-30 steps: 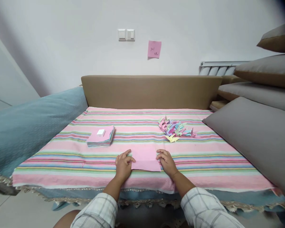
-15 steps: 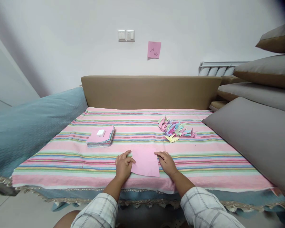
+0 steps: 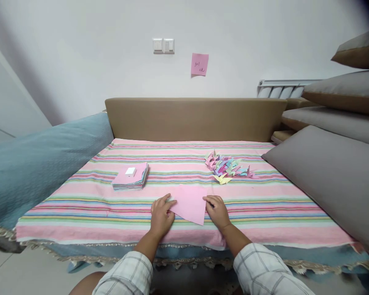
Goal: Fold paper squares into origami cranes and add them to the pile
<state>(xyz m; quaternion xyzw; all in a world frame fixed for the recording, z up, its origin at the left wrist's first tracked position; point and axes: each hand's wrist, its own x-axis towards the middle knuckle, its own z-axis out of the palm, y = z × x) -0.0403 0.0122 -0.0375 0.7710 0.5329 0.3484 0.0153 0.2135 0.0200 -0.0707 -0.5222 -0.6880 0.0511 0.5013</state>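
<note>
A square sheet of pink paper [image 3: 190, 203] is between my hands, turned at a slant over the striped cloth. My left hand [image 3: 162, 213] pinches its left edge between thumb and fingers. At the right edge, my right hand [image 3: 217, 209] grips the sheet with the thumb and curled fingers. Beyond my left hand sits a stack of coloured paper squares [image 3: 130, 178], pink on top, with a small white block [image 3: 130, 171] on it. Past my right hand lies a heap of folded paper birds [image 3: 226, 166] in several colours, a yellow one nearest me.
The striped cloth [image 3: 80, 213] covers the seat, with a brown backrest [image 3: 193, 119] behind. A blue-covered armrest [image 3: 49, 151] rises at left. Grey cushions [image 3: 332, 172] are piled at right. A pink note [image 3: 199, 64] and light switches [image 3: 163, 46] are on the wall.
The pink sheet has turned and shifted slightly away from me, its near right corner now further up. My right hand has moved a little right, my left only slightly.
</note>
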